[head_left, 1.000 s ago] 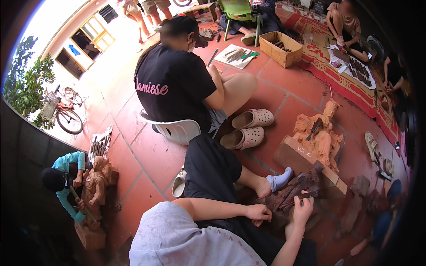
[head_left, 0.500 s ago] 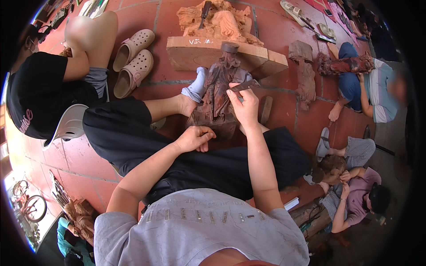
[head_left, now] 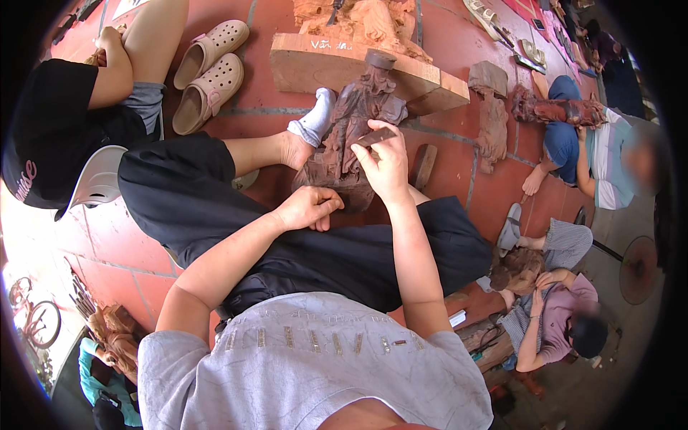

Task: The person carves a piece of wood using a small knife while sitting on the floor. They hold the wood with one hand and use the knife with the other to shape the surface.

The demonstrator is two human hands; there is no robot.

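Note:
A dark reddish-brown carved wooden figure point(head_left: 352, 118) in a flat-topped hat stands tilted between my legs, its base toward me. My right hand point(head_left: 385, 163) is closed in a pinch on a flat dark brown strip point(head_left: 375, 137), held over the figure's robe; whether the strip touches the wood cannot be told. At the base's near left corner rests my left hand point(head_left: 309, 208), its fingers curled inward, and what they may hold is hidden. My foot in a pale blue sock point(head_left: 315, 122) lies against the figure's left side.
Beyond the figure, a thick wooden block point(head_left: 358, 63) carries a lighter orange carving point(head_left: 373, 25). A short wooden bar point(head_left: 424, 165) and another carving point(head_left: 492, 129) lie to the right. Pink clogs point(head_left: 208, 79) stand left. People sit around with carvings on the red tile floor point(head_left: 118, 244).
My right hand has moved slightly left and the strip in it has turned, showing a broader face. The whole view has shifted a little. My left hand stays by the base.

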